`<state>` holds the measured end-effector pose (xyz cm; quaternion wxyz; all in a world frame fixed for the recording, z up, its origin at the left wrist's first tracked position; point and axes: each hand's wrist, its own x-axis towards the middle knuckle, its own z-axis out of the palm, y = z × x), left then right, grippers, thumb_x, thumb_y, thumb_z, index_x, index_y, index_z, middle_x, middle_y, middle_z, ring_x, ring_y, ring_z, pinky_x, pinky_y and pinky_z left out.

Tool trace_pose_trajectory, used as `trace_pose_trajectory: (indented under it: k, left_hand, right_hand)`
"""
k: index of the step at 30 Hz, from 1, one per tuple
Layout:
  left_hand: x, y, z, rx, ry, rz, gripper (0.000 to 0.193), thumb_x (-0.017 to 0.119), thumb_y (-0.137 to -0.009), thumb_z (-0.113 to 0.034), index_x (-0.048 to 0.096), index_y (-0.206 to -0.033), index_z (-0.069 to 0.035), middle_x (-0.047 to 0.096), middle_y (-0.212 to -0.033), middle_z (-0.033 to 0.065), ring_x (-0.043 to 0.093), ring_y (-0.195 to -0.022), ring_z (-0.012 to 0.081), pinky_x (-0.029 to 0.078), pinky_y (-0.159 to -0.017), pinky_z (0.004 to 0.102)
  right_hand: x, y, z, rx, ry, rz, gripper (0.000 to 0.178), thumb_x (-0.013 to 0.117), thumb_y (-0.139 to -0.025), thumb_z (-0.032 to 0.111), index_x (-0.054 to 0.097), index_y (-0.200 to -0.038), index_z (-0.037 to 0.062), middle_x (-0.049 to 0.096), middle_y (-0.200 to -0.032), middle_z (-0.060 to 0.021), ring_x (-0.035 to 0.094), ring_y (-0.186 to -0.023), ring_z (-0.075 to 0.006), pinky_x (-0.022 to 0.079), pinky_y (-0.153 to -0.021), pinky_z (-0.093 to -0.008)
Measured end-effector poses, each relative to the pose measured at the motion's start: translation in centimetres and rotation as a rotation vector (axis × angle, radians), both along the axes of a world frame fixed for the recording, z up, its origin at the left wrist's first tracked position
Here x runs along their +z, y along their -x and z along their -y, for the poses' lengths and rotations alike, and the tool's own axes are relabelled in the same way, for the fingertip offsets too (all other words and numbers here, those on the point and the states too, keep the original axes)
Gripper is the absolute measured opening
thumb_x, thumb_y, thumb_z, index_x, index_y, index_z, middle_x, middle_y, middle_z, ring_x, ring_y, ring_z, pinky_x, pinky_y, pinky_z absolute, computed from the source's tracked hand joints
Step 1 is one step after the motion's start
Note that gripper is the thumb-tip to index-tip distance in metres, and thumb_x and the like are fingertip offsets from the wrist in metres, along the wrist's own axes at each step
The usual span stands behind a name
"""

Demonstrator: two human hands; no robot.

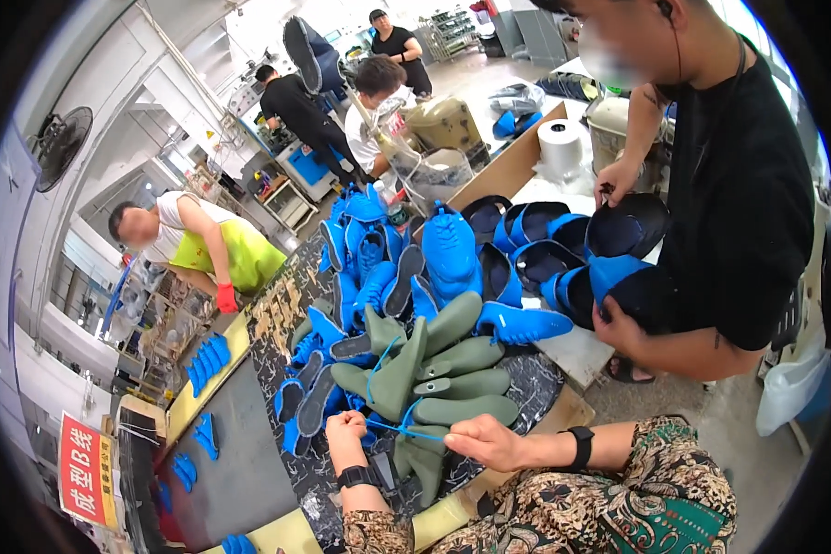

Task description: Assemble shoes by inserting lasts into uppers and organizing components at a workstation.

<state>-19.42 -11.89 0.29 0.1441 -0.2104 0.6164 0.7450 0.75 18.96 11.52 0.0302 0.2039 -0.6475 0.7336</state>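
Observation:
A thin blue cord (406, 428) is drawn out between my two closed hands, with a loop near its middle. My left hand (345, 432) grips one end in a fist, and my right hand (486, 443) pinches the other between thumb and fingers. Just beyond lie several olive-green shoe lasts (466, 359), heaped on their sides; another strand of blue cord hangs over one of them. Behind these rises a pile of blue shoe uppers (451, 254), some with dark undersides turned up. Whether the cord is joined to an upper is hidden.
A dark marbled worktop (535, 374) carries the pile. To the left, blue uppers sit along a grey conveyor belt (249, 462). At the right a co-worker (739, 185) in black holds dark-and-blue shoe parts. A white roll (560, 145) stands behind; other people work farther back.

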Motion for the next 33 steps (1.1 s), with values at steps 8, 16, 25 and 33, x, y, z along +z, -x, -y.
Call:
trace_pose_trajectory:
  k: [8, 16, 25, 33]
  left_hand:
    - [5.8, -9.0, -5.9, 0.025, -0.282, -0.349, 0.029, 0.043, -0.092, -0.025, 0.048, -0.069, -0.007, 0.057, -0.08, 0.01, 0.056, -0.079, 0.0218, 0.045, -0.064, 0.0364]
    - [1.6, -16.5, -13.0, -0.191, -0.35, -0.447, 0.047, 0.055, -0.084, -0.036, 0.045, -0.113, 0.0, 0.059, -0.1, 0.0162, 0.058, -0.088, 0.0212, 0.048, -0.078, 0.0343]
    - [3.3, -16.0, -12.9, -0.078, -0.279, -0.406, 0.059, 0.067, -0.077, -0.023, 0.038, -0.12, 0.006, 0.057, -0.082, 0.0044, 0.055, -0.068, 0.0104, 0.046, -0.057, 0.0216]
    - [1.5, -14.4, -12.9, -0.021, -0.161, -0.434, 0.018, 0.052, -0.088, -0.019, 0.049, -0.093, -0.002, 0.045, -0.059, -0.0011, 0.04, -0.045, 0.0077, 0.036, -0.04, 0.0224]
  right_hand:
    - [-1.3, 0.4, -3.3, -0.082, 0.047, 0.14, 0.034, 0.044, -0.091, 0.02, 0.046, -0.063, 0.002, 0.041, -0.053, -0.0022, 0.037, -0.051, -0.0098, 0.034, -0.048, -0.0283]
    - [-0.7, 2.3, 4.2, 0.201, 0.12, -0.04, 0.029, 0.044, -0.092, 0.023, 0.049, -0.073, 0.0009, 0.047, -0.067, -0.0038, 0.045, -0.067, -0.0129, 0.039, -0.065, -0.0264]
    - [-1.5, 3.3, 3.6, 0.3, 0.161, 0.141, 0.028, 0.045, -0.092, 0.023, 0.055, -0.081, -0.0005, 0.053, -0.074, -0.0012, 0.047, -0.073, -0.0077, 0.041, -0.066, -0.0248]
    - [-0.9, 2.6, 2.3, 0.211, 0.25, 0.188, 0.028, 0.044, -0.093, 0.022, 0.054, -0.077, 0.0014, 0.046, -0.066, 0.0027, 0.042, -0.065, -0.005, 0.037, -0.059, -0.0223]
